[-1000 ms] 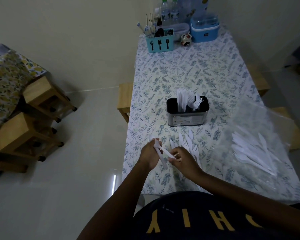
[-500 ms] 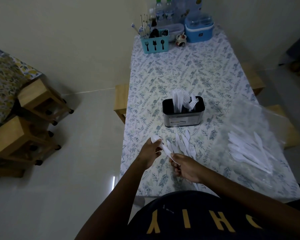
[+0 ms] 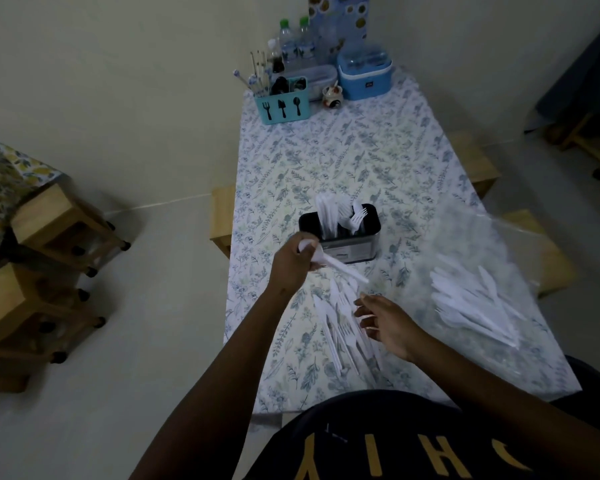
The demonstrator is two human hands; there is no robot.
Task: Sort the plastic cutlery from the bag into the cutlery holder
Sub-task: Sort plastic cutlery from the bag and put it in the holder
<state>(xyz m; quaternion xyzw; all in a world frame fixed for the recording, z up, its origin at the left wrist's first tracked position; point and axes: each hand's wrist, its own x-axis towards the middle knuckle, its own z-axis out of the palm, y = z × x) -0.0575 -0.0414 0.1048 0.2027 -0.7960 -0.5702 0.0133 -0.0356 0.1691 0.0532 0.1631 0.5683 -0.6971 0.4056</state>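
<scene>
My left hand [image 3: 293, 262] is shut on white plastic spoons [image 3: 340, 266], bowls in the fist and handles pointing right, just left of the black cutlery holder [image 3: 340, 237]. White knives and forks stand in the holder's middle and right parts. My right hand [image 3: 388, 325] hovers open over a loose pile of white cutlery [image 3: 343, 327] on the flowered tablecloth [image 3: 343, 161]. A clear plastic bag [image 3: 482, 296] with more white cutlery lies to the right.
At the table's far end stand a teal cutlery caddy [image 3: 283, 107], water bottles [image 3: 293, 43], a blue lidded container [image 3: 364, 76] and a small jar [image 3: 332, 97]. Wooden stools [image 3: 49, 244] stand on the floor at left; benches flank the table.
My left hand has lifted the spoons up toward the holder's left side. My right hand has let go of the spoon handles and opened over the loose pile.
</scene>
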